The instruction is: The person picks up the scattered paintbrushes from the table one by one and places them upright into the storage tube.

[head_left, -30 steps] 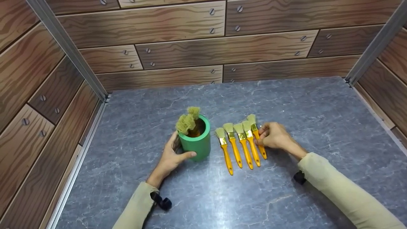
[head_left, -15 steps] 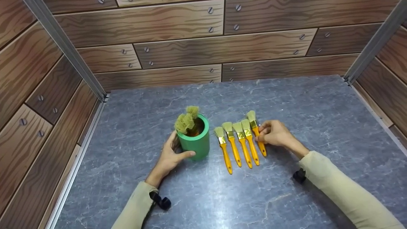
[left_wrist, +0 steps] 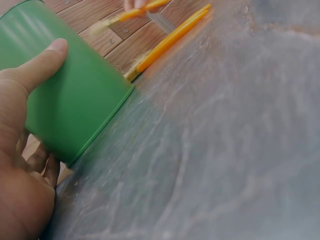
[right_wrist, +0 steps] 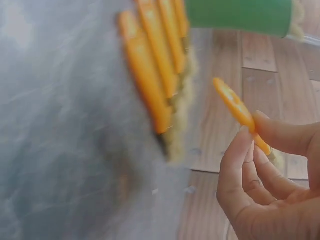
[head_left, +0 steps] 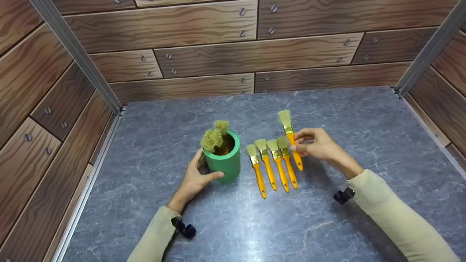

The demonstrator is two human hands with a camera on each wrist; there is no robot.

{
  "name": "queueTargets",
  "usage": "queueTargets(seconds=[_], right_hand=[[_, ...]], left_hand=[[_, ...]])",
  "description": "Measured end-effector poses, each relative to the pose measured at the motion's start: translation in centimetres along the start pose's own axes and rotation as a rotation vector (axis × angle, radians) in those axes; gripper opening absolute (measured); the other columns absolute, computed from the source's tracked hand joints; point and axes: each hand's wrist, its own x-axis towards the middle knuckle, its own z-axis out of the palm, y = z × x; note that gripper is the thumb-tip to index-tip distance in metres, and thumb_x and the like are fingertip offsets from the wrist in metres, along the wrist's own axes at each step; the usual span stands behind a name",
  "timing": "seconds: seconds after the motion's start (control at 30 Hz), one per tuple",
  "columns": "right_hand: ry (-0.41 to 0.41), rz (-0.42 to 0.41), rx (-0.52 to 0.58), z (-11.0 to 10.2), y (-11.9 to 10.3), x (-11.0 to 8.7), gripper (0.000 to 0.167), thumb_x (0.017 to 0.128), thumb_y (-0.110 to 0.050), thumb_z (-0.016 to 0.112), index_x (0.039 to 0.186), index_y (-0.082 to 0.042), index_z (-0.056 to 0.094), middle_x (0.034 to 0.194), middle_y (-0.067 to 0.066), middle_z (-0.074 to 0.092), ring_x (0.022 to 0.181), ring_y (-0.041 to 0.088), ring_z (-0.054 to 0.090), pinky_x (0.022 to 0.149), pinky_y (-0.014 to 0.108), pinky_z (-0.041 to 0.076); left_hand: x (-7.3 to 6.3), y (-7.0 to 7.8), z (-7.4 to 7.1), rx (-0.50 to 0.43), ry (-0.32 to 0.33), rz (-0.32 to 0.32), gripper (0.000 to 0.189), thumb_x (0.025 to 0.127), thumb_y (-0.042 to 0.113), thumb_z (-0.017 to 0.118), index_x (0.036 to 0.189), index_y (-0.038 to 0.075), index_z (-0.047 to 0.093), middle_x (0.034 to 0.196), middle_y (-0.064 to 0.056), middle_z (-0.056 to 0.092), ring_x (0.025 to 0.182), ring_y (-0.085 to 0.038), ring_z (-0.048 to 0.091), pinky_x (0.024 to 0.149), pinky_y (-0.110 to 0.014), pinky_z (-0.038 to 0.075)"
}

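A green cylindrical cup stands upright left of centre, with several brushes in it, their pale bristles sticking out over the rim. My left hand grips the cup's left side, thumb across the front; in the left wrist view its other fingers go behind the cup. My right hand pinches a paintbrush by its orange handle between thumb and fingers, bristles pointing away from me. That brush is off the table, as the right wrist view of the handle shows.
Several more orange-handled paintbrushes lie side by side on the grey marbled table, between the cup and my right hand. Wood-patterned walls enclose the back and sides, with metal posts at the corners.
My right hand has lifted the rightmost paintbrush off the table and moved it slightly away from me. The left hand and cup have stayed in place.
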Motion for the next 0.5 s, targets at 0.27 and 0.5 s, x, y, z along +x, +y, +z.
queueTargets(seconds=[0.27, 0.5], right_hand=[[-0.011, -0.111, 0.041, 0.6, -3.0, -0.2, 0.036, 0.096, -0.003, 0.077, 0.128, 0.009, 0.064, 0.115, 0.017, 0.067, 0.096, 0.018, 0.075, 0.086, 0.032, 0.067], [-0.028, -0.177, 0.084, 1.8, -5.3, 0.0, 0.032, 0.097, 0.000, 0.076, 0.126, 0.010, 0.065, 0.115, 0.020, 0.068, 0.095, 0.018, 0.076, 0.088, 0.034, 0.067]], left_hand=[[0.0, 0.2, 0.0, 0.010, -0.003, -0.008, 0.115, 0.084, 0.018, 0.095, 0.172, 0.013, 0.020, 0.171, -0.009, 0.039, 0.160, -0.029, 0.035, 0.132, -0.049, 0.031], [0.0, 0.2, 0.0, 0.009, -0.006, -0.002, 0.116, 0.084, 0.019, 0.095, 0.172, 0.014, 0.019, 0.171, -0.008, 0.039, 0.160, -0.028, 0.036, 0.132, -0.047, 0.032]])
